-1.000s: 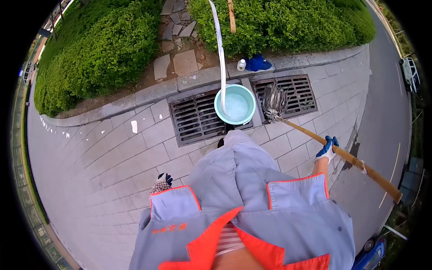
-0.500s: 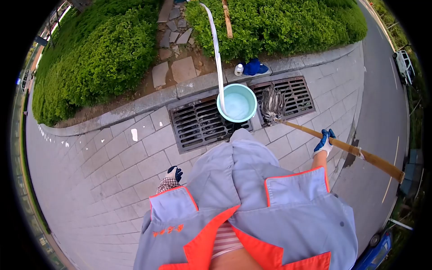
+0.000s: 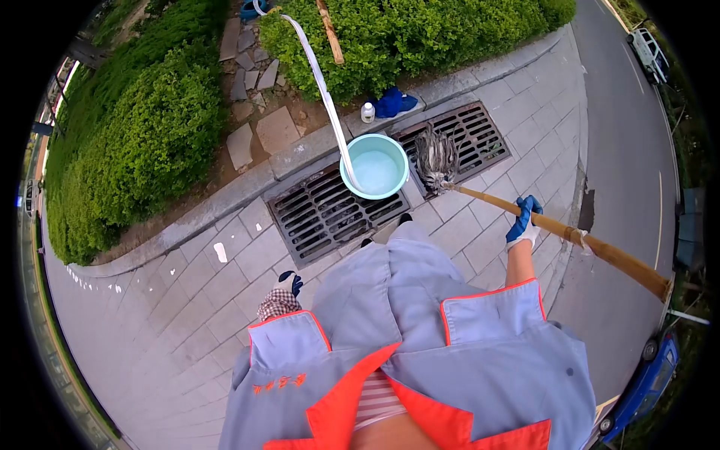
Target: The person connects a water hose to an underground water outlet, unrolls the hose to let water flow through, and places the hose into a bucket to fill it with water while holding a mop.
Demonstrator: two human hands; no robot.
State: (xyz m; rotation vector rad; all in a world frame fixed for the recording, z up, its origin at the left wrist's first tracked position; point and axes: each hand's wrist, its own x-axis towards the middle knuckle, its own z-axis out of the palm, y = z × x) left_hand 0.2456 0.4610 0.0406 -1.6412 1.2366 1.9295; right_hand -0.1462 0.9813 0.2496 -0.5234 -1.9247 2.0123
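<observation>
My right hand [image 3: 524, 222], in a blue and white glove, is wrapped round the wooden handle of a mop [image 3: 491, 199]. The mop's grey string head [image 3: 436, 156] rests on the right drain grate [image 3: 480, 139]. At my left side, my left hand [image 3: 289, 283], gloved too, hangs with bent fingers apart and holds nothing. A light green bucket [image 3: 375, 166] with cloudy water stands partly over the left grate [image 3: 315, 217]. A white hose [image 3: 319, 79] runs down into it. Behind the bucket, a white bottle [image 3: 367, 112] and a blue cloth [image 3: 394, 103] lie on the kerb.
Green hedges [image 3: 157, 127] grow behind the stone kerb [image 3: 300, 154], with flat stones between them. A wooden stick [image 3: 330, 34] lies against the right hedge. A road runs along the right, with a white car [image 3: 649, 56] and a blue car [image 3: 645, 382].
The view has turned, so the bucket, grates and hedges sit further left. My right hand keeps its hold on the mop handle, and the mop head stays on the grate.
</observation>
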